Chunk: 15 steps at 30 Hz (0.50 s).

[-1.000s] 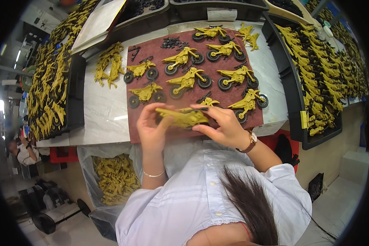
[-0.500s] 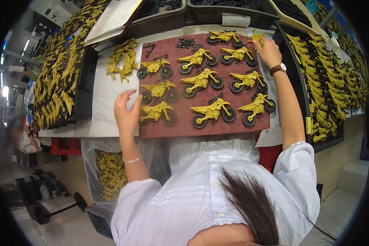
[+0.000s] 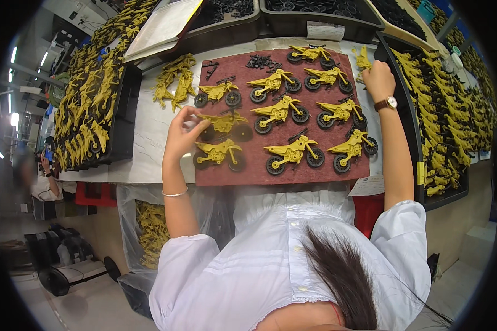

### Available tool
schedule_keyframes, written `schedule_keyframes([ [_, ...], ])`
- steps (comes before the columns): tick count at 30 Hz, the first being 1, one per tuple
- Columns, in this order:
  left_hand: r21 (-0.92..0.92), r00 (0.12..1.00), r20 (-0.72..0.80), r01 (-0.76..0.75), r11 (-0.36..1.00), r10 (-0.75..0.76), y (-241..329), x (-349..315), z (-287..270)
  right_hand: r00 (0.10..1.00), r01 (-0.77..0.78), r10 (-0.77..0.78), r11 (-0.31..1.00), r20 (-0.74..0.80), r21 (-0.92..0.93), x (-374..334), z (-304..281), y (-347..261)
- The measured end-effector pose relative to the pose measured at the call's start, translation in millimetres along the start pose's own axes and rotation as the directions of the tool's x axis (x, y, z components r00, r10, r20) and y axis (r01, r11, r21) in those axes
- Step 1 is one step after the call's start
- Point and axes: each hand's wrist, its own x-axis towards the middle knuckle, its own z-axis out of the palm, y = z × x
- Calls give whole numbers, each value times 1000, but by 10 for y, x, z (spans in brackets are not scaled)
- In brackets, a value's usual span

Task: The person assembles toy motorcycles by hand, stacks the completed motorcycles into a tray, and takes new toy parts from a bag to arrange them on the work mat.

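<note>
Several yellow toy motorcycles with black wheels lie in rows on a dark red mat (image 3: 248, 175). At the mat's left edge, my left hand (image 3: 183, 131) has its thumb and fingers closed on the tail of one toy motorcycle (image 3: 225, 123), in the left column. Beyond the mat's far right corner, my right hand (image 3: 379, 83) is curled around the lower end of a yellow plastic toy part (image 3: 363, 57); its fingertips are partly hidden. Small black parts (image 3: 262, 62) form a heap on the mat's far side, with longer black pieces (image 3: 209, 69) to their left.
Loose yellow parts (image 3: 174, 80) lie left of the mat. Black crates of yellow toys stand at left (image 3: 126, 116) and right (image 3: 418, 143). Bins of black parts (image 3: 320, 21) line the back. A plastic bag of yellow parts (image 3: 152, 229) hangs below the table's front edge.
My left hand has moved right and closed on the tail of the toy motorcycle. My right hand has drawn slightly right and nearer, with the yellow part shifting alongside it.
</note>
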Motion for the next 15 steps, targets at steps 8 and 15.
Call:
schedule_keyframes([
  [8,-602,964,253,222,767,-81,113,4,85,975,217,-218,900,-41,377,-512,-232,-31],
  [15,-820,986,136,165,548,-94,277,-49,133,937,330,-347,849,-35,412,-650,-380,-59],
])
